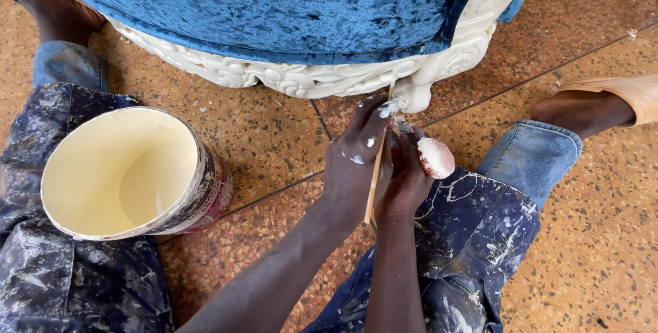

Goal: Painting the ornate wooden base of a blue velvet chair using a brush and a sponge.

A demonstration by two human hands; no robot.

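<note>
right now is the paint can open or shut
Open: the paint can rests tilted on the person's leg with no lid on, its mouth facing the camera and showing a cream-coated inside.

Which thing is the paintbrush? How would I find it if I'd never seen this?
Start at the big blue velvet chair with its carved white frame. Follow that frame to its right corner, where two hands meet. The paintbrush is the thin, pale wooden stick in the left hand, its tip on the carving; the right hand holds a round, paint-smeared lump instead.
</note>
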